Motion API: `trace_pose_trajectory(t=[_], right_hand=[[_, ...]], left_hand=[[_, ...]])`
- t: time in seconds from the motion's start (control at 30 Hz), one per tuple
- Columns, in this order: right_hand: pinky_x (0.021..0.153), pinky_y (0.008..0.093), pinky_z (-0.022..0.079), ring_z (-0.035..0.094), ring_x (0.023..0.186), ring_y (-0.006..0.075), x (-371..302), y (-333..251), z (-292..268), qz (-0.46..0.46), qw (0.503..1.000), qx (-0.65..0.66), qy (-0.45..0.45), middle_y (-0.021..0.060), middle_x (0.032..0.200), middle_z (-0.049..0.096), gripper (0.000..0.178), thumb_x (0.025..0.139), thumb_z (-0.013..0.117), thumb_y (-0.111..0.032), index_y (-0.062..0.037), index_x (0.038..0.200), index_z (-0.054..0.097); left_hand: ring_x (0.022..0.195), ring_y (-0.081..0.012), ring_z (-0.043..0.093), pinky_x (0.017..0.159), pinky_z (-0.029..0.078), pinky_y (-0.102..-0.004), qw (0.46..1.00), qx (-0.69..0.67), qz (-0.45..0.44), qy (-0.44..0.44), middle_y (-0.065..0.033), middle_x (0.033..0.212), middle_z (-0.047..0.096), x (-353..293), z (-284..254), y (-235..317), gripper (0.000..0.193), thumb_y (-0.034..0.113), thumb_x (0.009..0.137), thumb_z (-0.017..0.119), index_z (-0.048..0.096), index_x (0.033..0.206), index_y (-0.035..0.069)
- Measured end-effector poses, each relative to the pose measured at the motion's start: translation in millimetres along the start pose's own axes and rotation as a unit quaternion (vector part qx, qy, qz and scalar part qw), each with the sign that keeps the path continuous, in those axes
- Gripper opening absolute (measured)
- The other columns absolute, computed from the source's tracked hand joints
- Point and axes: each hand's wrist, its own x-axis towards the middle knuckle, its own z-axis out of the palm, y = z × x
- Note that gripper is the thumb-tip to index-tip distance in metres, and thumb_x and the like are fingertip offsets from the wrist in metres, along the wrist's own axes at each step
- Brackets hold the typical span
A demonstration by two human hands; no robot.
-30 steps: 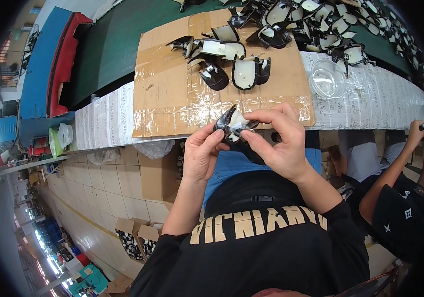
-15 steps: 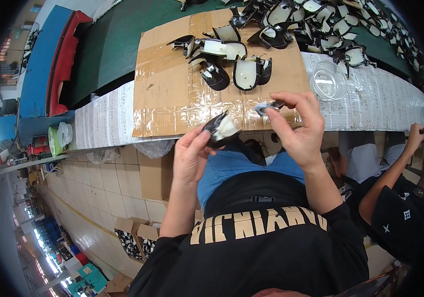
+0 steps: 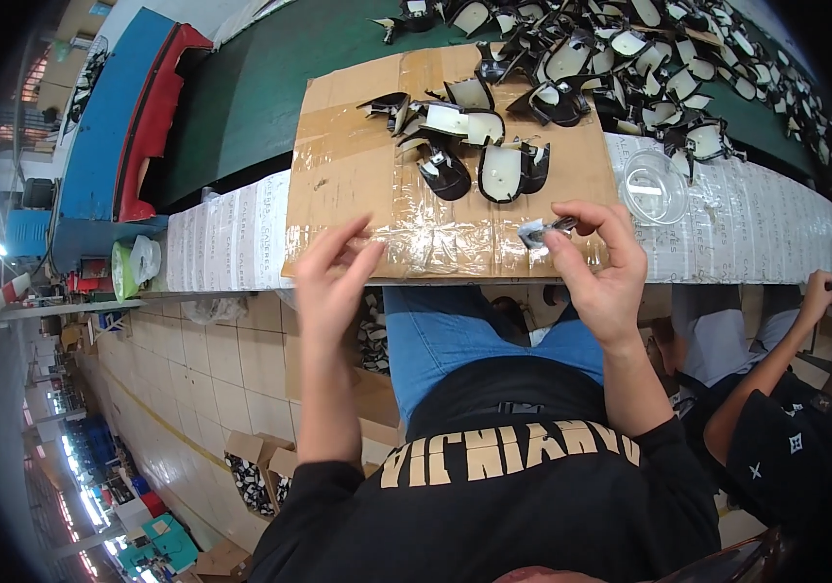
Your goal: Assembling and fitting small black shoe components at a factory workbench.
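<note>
The left hand has let go of its black piece and is now open and empty at the cardboard sheet's near edge. The right hand pinches a small grey-white piece, whose long axis lies along that edge, pointing left.

A flattened, tape-covered cardboard sheet lies on the counter, whose front strip is wrapped in printed white film. Black-and-white cut shoe pieces sit on the sheet's far half, and a larger heap of similar pieces spreads along the green belt beyond. A clear plastic dish rests beside the sheet. Open cartons stand on the tiled floor. A co-worker's arm reaches toward the counter.
</note>
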Motion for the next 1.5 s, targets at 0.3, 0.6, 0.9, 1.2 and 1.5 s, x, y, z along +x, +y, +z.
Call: trace_pose_trajectory(t=[0.3,0.6,0.9,1.2,1.5], right_hand=[[0.077,0.0284,0.047,0.056,0.083,0.0161,-15,-3,-5,0.008,1.000,0.009,0.002,0.0047,0.090,0.066,0.028,0.080,0.079,-0.005,-0.0037,0.106,0.072],[0.080,0.0279,0.048,0.058,0.086,0.0155,-7,-2,9,0.025,0.994,0.100,-0.037,0.0053,0.092,0.066,0.028,0.081,0.078,-0.004,-0.0039,0.109,0.073],[0.081,0.0308,0.050,0.061,0.090,0.0216,-10,-15,19,-0.075,0.993,0.073,-0.047,0.0055,0.100,0.073,0.035,0.073,0.082,-0.003,-0.0054,0.107,0.073],[0.075,0.0321,0.048,0.059,0.085,0.0228,-13,-19,24,-0.158,0.986,-0.013,-0.057,0.0038,0.096,0.075,0.032,0.071,0.083,-0.004,-0.0069,0.102,0.075],[0.076,0.0293,0.049,0.059,0.085,0.0189,-15,-24,5,-0.024,0.975,0.160,-0.153,0.0048,0.095,0.072,0.032,0.073,0.080,-0.001,-0.0051,0.104,0.074]], left_hand=[[0.074,-0.0144,0.059,0.067,0.050,-0.0295,0.996,0.051,0.008,0.073,-0.0054,0.083,0.060,57,93,-19,0.033,0.025,0.077,0.085,0.070,0.092,0.000],[0.092,-0.0091,0.060,0.080,0.051,-0.0240,0.950,-0.302,-0.048,-0.062,-0.0050,0.109,0.063,2,56,-1,0.022,-0.005,0.091,0.066,0.061,0.110,0.002],[0.108,-0.0137,0.063,0.096,0.052,-0.0284,0.904,-0.421,-0.037,-0.057,-0.0092,0.124,0.063,-35,73,24,0.064,-0.010,0.083,0.072,0.050,0.143,-0.003],[0.104,-0.0112,0.064,0.093,0.053,-0.0276,0.940,-0.334,-0.001,-0.062,-0.0067,0.118,0.066,-42,75,30,0.057,-0.009,0.082,0.073,0.056,0.137,-0.003],[0.100,-0.0113,0.065,0.090,0.054,-0.0276,0.948,-0.314,-0.004,-0.059,-0.0067,0.115,0.068,-39,70,23,0.056,-0.008,0.082,0.074,0.057,0.136,-0.003]])
